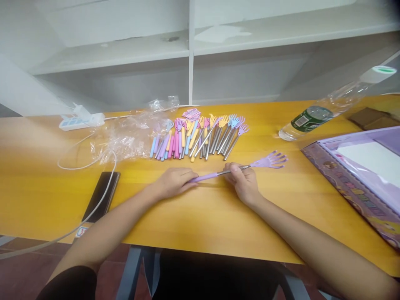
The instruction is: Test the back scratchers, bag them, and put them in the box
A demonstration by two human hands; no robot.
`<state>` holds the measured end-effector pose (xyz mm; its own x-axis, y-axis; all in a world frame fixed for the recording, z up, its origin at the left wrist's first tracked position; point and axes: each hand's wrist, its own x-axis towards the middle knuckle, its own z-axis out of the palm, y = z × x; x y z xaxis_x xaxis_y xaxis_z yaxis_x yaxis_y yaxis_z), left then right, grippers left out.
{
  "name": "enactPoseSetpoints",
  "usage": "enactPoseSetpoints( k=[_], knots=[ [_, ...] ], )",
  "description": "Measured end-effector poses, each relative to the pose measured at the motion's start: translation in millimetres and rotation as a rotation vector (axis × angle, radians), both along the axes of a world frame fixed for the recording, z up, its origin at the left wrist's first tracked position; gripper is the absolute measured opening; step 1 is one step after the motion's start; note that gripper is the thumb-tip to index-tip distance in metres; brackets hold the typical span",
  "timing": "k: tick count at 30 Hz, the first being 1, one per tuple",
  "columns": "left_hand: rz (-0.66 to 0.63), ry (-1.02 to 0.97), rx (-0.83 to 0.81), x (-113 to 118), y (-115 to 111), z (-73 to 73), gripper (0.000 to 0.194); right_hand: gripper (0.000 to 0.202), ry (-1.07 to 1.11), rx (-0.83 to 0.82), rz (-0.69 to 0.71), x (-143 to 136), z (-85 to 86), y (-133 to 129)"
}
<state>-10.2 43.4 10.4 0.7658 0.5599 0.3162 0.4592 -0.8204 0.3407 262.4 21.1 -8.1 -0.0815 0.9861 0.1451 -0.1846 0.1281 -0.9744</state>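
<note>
The left hand (pixel 175 182) pinches the end of a purple telescopic back scratcher (pixel 218 173) between thumb and fingers, at its soft-looking handle. The right hand (pixel 243 183) has its thumb pressed on the metal shaft, with the other fingers curled beneath, close to the claw head. The scratcher lies almost level between the two sets of fingers, its purple claw jutting out to the right past the right fingertips, its prongs splayed

Just beyond the fingers of both hands, a row of back scratchers (pixel 194 141) in blue, pink, yellow and purple lies on the yellow wooden table (pixel 200 225), claws pointing away. Further off to the left of the left fingers are crumpled clear plastic wrappers (pixel 131 141), and past them a white power strip (pixel 83 121). Nearer, left of the left fingers, a dark smartphone (pixel 99 196) lies under a white cable (pixel 62 238). Well to the right of the right fingers stand a clear plastic bottle (pixel 314 118) with a green label and, nearer, an open purple printed box (pixel 356 191)
</note>
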Motion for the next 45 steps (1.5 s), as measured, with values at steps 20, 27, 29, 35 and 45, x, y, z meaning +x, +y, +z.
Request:
enactPoseSetpoints(
  k=[20, 27, 29, 35, 45],
  knots=[
    [-0.149, 0.085, -0.171, 6, -13, 14.0, 0.028, 0.056, -0.095, -0.121, 0.112, 7, 1.8, 9],
    [-0.014, 0.012, 0.004, -10, -1, 17.1, 0.028, 0.06, -0.174, -0.158, 0.12, 9, 3.3, 12],
    [0.235, -0.12, 0.18, -29, 13, 24.3, 0.024, 0.059, -0.16, -0.155, 0.124, 9, 4.0, 11],
    [0.902, -0.239, 0.352, -97, 68, 69.1, 0.027, 0.06, -0.163, -0.161, 0.146, 6, 0.9, 11],
    [0.84, 0.117, 0.252, -148, 144, 86.6, 0.02, 0.062, -0.152, -0.148, 0.15, 6, 2.4, 14]
  ],
)
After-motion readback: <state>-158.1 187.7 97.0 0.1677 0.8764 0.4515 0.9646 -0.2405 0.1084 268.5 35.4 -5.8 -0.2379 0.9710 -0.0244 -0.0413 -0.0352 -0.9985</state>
